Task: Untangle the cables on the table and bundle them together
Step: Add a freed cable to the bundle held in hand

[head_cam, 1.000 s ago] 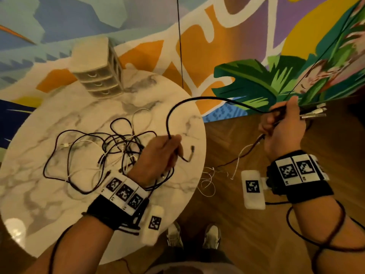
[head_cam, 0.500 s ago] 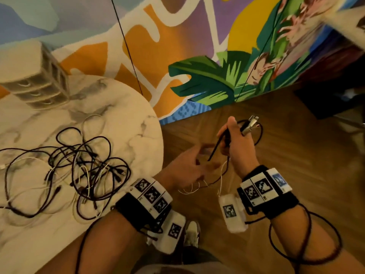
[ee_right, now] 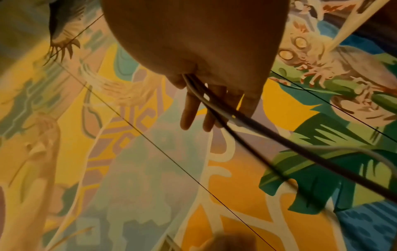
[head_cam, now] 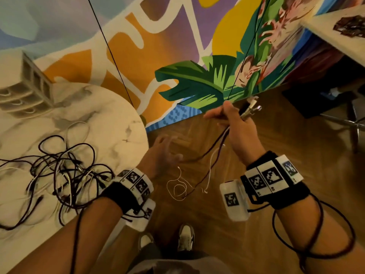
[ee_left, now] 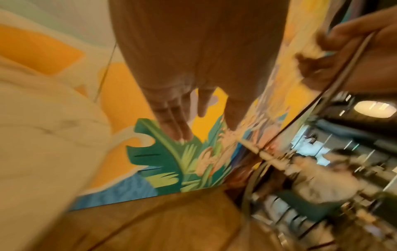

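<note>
From the head camera I see a tangle of black and white cables [head_cam: 65, 175] lying on the round marble bench [head_cam: 110, 119], with a small drawer unit [head_cam: 23, 89] at its far edge against the painted wall [head_cam: 177, 46]. My right hand [head_cam: 237, 127] is off the bench over the wooden floor [head_cam: 256, 135], clamped on a held bunch of cables [head_cam: 221, 139]; their metal plugs [head_cam: 251, 110] point up and away, and the cords hang down and leftward. My left hand [head_cam: 162, 155] reaches toward them, fingers apart and blurred. The left wrist view is smeared; the fingers [ee_left: 178, 118] look straight and hold nothing. In the right wrist view cords [ee_right: 214, 101] leave my palm [ee_right: 204, 42] and run down to the right, crossing the mural.
</note>
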### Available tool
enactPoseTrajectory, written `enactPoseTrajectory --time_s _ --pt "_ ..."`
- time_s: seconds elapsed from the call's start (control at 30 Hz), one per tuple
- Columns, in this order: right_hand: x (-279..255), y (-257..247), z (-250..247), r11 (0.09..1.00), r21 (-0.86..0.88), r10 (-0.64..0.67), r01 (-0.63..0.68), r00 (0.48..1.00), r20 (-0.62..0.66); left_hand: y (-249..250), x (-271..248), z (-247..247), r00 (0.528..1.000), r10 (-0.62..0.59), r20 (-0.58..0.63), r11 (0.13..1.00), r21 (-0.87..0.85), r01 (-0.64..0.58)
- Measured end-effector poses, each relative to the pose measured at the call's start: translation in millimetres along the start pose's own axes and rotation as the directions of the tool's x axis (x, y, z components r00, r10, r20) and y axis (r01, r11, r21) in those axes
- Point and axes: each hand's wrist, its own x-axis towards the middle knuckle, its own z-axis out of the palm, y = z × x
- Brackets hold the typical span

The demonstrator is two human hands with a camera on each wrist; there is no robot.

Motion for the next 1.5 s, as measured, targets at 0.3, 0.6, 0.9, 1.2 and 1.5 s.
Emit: enactPoseTrajectory --time_s 0.3,0.6,0.9,1.2,1.5 --pt "14 1 15 0.992 0.119 -0.006 -0.032 0.953 0.304 119 -6 -32 0.986 0.165 0.007 0.582 -0.808 -0.091" --pt "2 110 26 0.961 -0.253 0.210 -0.115 0.896 0.392 111 4 -69 0.937 0.327 -0.127 0.869 -0.350 -0.350" --pt "12 226 16 0.777 -0.411 0.535 -0.477 0.844 0.031 151 -23 -141 0.666 0.723 -0.186 0.625 0.586 -0.515" --pt "28 269 15 0.671 0.180 0.735 -0.719 0.612 -0.292 137 -18 -147 0.646 0.744 -0.171 0.565 0.678 -0.470" --pt "-8 278 11 0.594 -0.498 0.739 -0.632 0.673 0.027 110 4 -100 0.769 0.561 -0.305 0.819 0.069 -0.570"
